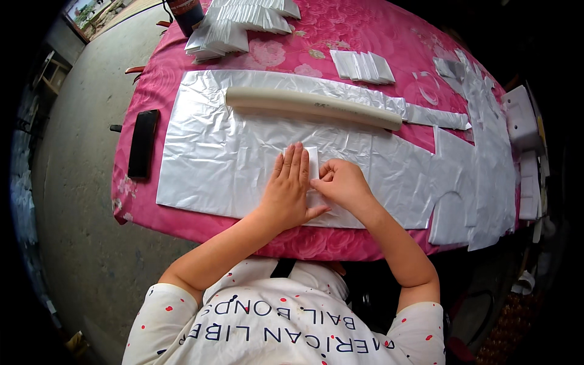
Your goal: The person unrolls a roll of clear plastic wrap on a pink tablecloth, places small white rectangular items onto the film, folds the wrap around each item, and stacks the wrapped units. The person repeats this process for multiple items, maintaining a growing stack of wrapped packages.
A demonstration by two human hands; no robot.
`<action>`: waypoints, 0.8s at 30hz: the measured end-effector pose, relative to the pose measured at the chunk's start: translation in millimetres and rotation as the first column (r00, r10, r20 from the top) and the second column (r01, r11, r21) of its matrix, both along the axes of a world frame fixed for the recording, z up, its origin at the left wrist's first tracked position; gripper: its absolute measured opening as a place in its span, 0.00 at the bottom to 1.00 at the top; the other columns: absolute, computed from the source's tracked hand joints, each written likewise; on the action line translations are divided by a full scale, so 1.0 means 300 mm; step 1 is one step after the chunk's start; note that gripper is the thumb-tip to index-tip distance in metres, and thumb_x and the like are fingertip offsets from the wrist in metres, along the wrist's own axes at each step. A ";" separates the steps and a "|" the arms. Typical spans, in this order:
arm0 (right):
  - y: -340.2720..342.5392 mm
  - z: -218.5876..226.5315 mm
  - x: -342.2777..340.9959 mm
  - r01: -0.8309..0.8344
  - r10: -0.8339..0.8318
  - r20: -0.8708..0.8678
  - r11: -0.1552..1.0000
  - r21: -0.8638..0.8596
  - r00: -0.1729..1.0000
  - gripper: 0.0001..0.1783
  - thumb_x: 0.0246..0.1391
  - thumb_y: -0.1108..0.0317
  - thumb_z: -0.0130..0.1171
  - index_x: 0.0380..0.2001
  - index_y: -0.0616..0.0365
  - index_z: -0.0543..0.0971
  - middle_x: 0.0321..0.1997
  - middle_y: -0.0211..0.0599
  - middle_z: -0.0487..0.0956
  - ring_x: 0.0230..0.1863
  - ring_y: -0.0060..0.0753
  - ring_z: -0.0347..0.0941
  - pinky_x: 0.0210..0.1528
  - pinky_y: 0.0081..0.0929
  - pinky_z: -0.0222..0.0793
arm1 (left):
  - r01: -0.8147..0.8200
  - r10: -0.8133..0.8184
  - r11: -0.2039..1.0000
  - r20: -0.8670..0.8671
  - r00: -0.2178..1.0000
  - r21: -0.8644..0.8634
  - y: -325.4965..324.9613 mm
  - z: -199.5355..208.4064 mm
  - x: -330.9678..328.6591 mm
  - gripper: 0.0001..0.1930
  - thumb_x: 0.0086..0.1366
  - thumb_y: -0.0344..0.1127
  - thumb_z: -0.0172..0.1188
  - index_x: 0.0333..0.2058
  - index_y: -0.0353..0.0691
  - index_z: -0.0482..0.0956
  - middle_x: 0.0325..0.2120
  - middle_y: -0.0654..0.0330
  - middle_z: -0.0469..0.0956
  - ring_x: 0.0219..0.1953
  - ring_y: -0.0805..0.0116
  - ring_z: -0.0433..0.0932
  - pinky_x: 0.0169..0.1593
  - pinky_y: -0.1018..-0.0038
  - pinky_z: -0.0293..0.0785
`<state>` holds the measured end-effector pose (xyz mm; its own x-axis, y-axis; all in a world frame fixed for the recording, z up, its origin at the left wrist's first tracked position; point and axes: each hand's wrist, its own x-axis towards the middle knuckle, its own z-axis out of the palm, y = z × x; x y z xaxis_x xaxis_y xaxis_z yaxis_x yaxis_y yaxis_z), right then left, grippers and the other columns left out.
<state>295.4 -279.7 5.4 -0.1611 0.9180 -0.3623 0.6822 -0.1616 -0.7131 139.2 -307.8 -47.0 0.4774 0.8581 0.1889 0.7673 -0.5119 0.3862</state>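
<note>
My left hand (288, 188) lies flat with its fingers stretched out, pressing on a small folded white plastic piece (313, 159). Right beside it, my right hand (344, 182) pinches the right edge of that piece between thumb and curled fingers. Both hands rest over a wide stack of thin, wrinkled white plastic bags (207, 164) spread on the table. Just beyond them, a long cream plastic pipe (310, 108) lies across the stack. Part of the folded piece is hidden under my left hand.
A pink flowered cloth covers the table (274, 55). Folded plastic bundles lie at the far left (243, 24), with another bundle (363, 67) at the far middle. A black phone (143, 144) is near the left edge. Loose plastic sheets (490, 164) hang at the right, by white boxes (522, 118).
</note>
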 end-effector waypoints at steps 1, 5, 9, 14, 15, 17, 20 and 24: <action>-0.030 0.010 -0.009 -0.058 0.033 0.142 0.983 0.174 0.989 0.14 0.42 0.68 0.63 0.33 0.63 0.75 0.20 0.35 0.76 0.23 0.32 0.74 0.25 0.25 0.68 | -0.006 0.006 1.000 -0.005 1.000 -0.006 -0.005 0.001 -0.003 0.55 0.51 0.64 0.55 0.59 0.20 0.42 0.62 0.36 0.39 0.66 0.43 0.35 0.65 0.52 0.32; -0.071 0.016 0.007 -0.323 0.139 0.386 0.823 0.467 0.912 0.26 0.38 0.67 0.65 0.44 0.62 0.72 0.41 0.43 0.75 0.46 0.43 0.70 0.46 0.35 0.67 | -0.004 0.003 1.000 0.102 0.995 0.003 -0.011 0.028 -0.021 0.52 0.53 0.60 0.55 0.61 0.26 0.41 0.63 0.38 0.35 0.66 0.44 0.31 0.64 0.51 0.29; 0.009 -0.050 -0.067 -0.496 0.322 0.377 0.552 0.670 0.868 0.31 0.46 0.61 0.59 0.52 0.63 0.66 0.55 0.49 0.67 0.60 0.49 0.59 0.62 0.41 0.52 | 0.000 0.096 0.987 0.581 0.808 -0.163 -0.092 0.076 -0.133 0.36 0.56 0.42 0.58 0.59 0.32 0.55 0.58 0.41 0.55 0.61 0.52 0.54 0.60 0.60 0.51; 0.018 -0.141 -0.180 -0.521 0.383 0.353 0.645 0.559 0.853 0.36 0.55 0.48 0.47 0.60 0.61 0.59 0.66 0.52 0.52 0.68 0.49 0.44 0.67 0.43 0.38 | 0.354 0.651 0.356 0.502 0.569 -0.865 -0.325 0.078 -0.355 0.12 0.65 0.27 0.49 0.45 0.31 0.73 0.41 0.56 0.77 0.40 0.73 0.77 0.45 0.80 0.72; -0.014 -0.146 -0.217 -0.504 0.392 0.317 0.661 0.556 0.864 0.37 0.55 0.46 0.45 0.60 0.61 0.58 0.66 0.52 0.51 0.68 0.48 0.43 0.67 0.43 0.36 | 0.319 0.729 0.247 0.392 0.560 -0.915 -0.370 0.075 -0.391 0.13 0.65 0.29 0.50 0.46 0.31 0.73 0.41 0.56 0.77 0.40 0.72 0.77 0.44 0.80 0.72; -0.098 -0.134 -0.294 -0.504 0.450 0.239 0.684 0.527 0.860 0.38 0.56 0.44 0.42 0.61 0.62 0.57 0.67 0.52 0.50 0.69 0.48 0.41 0.68 0.42 0.34 | 0.221 0.838 0.122 0.220 0.500 -0.968 -0.454 0.070 -0.428 0.14 0.65 0.32 0.50 0.46 0.30 0.72 0.41 0.53 0.77 0.39 0.70 0.77 0.44 0.77 0.74; -0.258 -0.147 -0.409 -0.532 0.574 0.086 0.678 0.508 0.814 0.38 0.58 0.43 0.36 0.61 0.61 0.55 0.67 0.52 0.49 0.70 0.49 0.39 0.67 0.44 0.32 | 0.237 0.973 0.101 0.146 0.179 -0.966 -0.525 0.049 -0.436 0.12 0.65 0.31 0.48 0.44 0.30 0.73 0.38 0.52 0.78 0.37 0.69 0.78 0.42 0.77 0.74; -0.379 -0.172 -0.501 -0.639 0.740 -0.086 0.628 0.445 0.667 0.34 0.58 0.48 0.41 0.60 0.60 0.58 0.68 0.52 0.48 0.70 0.48 0.36 0.68 0.45 0.28 | 0.160 0.957 0.211 0.237 0.166 -0.964 -0.524 0.064 -0.423 0.09 0.60 0.24 0.49 0.38 0.28 0.74 0.33 0.53 0.78 0.33 0.66 0.79 0.37 0.73 0.76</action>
